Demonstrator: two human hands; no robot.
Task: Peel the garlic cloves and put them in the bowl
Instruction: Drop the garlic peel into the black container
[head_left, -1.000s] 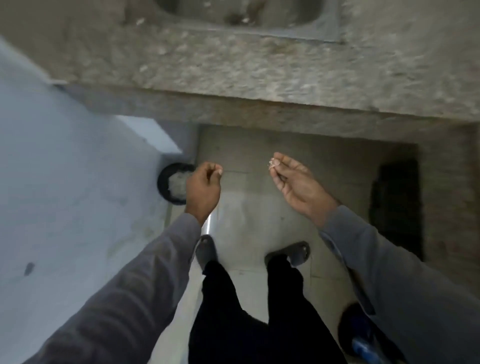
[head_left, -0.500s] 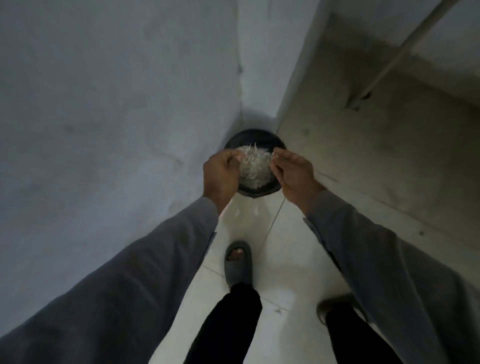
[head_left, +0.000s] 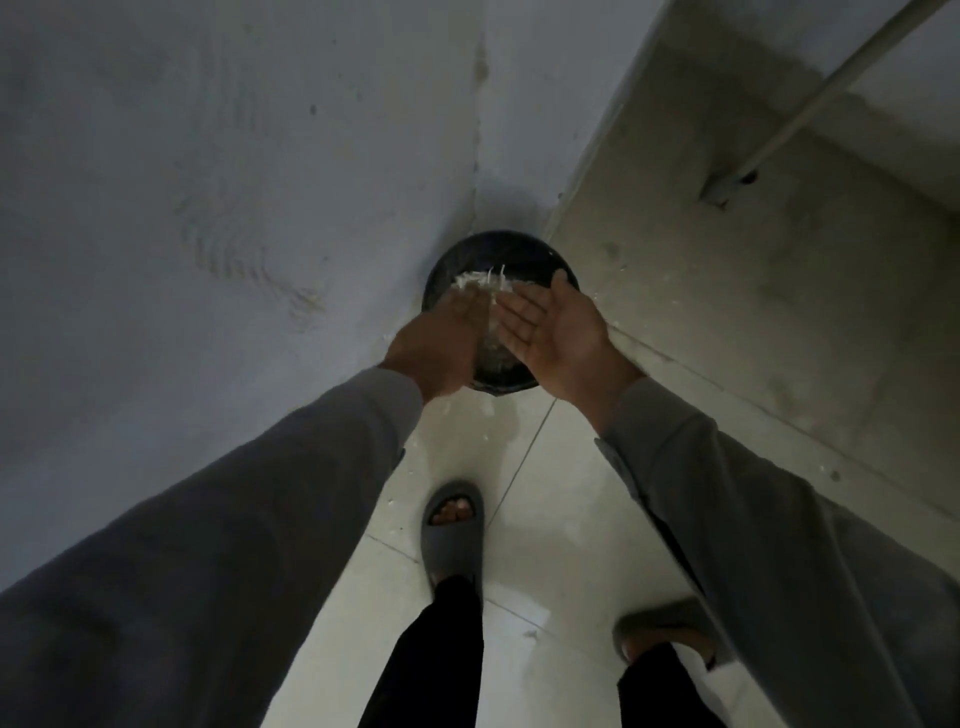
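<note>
A round black bin (head_left: 498, 249) stands on the floor in the corner of the walls, with a heap of white garlic skins (head_left: 480, 280) inside. Both my hands hover over it. My left hand (head_left: 441, 343) is palm down with straight fingers, blurred. My right hand (head_left: 553, 327) is flat, palm up and toward the left hand, fingers straight. Neither hand holds anything I can see. No garlic cloves or bowl are in view.
Grey walls meet behind the bin. A concrete slab (head_left: 753, 291) with a pipe (head_left: 810, 109) runs along the right. The floor (head_left: 524, 582) is pale tile with small white scraps (head_left: 415, 444) near the bin. My feet in slippers (head_left: 451, 530) stand below.
The view swung from the counter down to the bin. My hands, which pinched skins a moment ago, have spread flat over the bin and the skins are gone from my fingers.
</note>
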